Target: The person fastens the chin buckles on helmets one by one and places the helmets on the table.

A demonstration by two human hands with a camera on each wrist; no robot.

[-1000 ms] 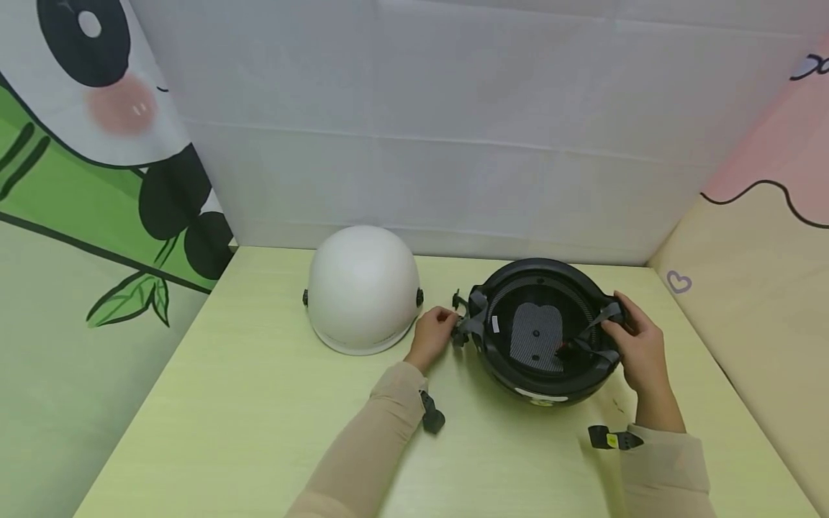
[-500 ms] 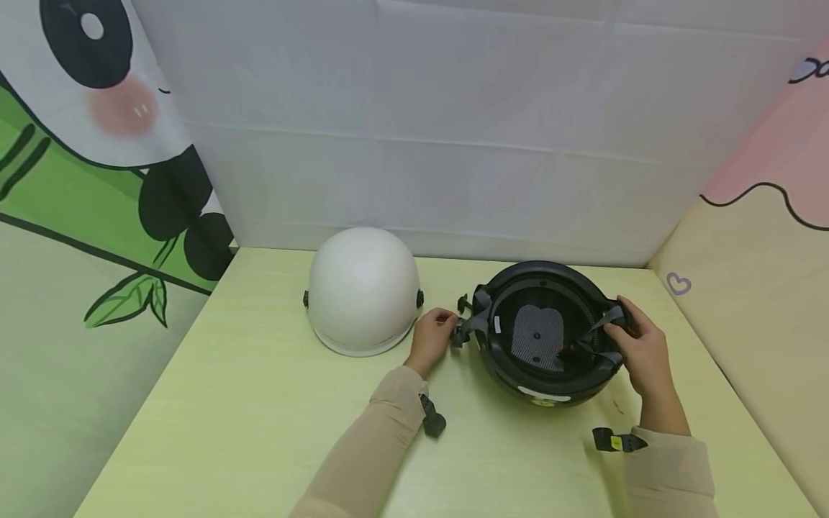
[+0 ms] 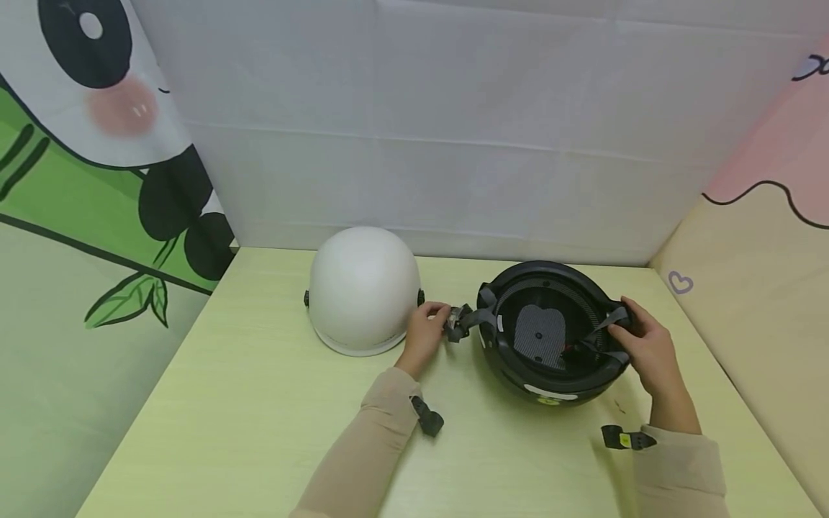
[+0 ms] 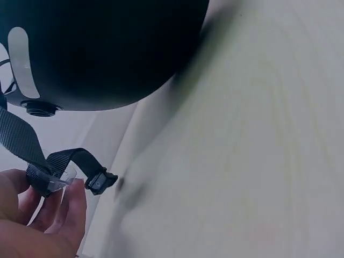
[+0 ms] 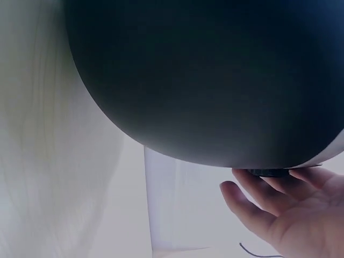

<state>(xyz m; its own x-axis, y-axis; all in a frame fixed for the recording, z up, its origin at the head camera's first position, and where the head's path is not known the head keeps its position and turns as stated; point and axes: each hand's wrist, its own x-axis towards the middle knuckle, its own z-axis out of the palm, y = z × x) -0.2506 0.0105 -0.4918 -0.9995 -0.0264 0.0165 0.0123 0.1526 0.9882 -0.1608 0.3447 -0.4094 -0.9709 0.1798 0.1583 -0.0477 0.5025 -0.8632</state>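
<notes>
A black helmet (image 3: 518,375) lies upside down on the table, its dark padded inside facing up. My right hand (image 3: 650,352) grips its right rim, thumb on the inner side and fingers outside; in the right wrist view those fingers touch the shell near a dark round knob (image 5: 269,172). At the helmet's left side my left hand (image 3: 424,337) pinches the grey chin strap (image 3: 481,316), held out from the rim. Up close, fingers and thumb hold the strap at a clear plastic piece (image 4: 63,180), and a black buckle (image 4: 99,181) dangles from its end. Another strap (image 3: 592,338) lies inside the helmet.
A white helmet (image 3: 364,291) stands dome up to the left, close behind my left hand. The pale yellow table (image 3: 259,403) meets a white backdrop (image 3: 453,144) behind both helmets. Printed panels rise on the left and right.
My left hand has moved slightly left and up, drawing the strap out straighter from the rim. The black helmet and my right hand have shifted a little to the right.
</notes>
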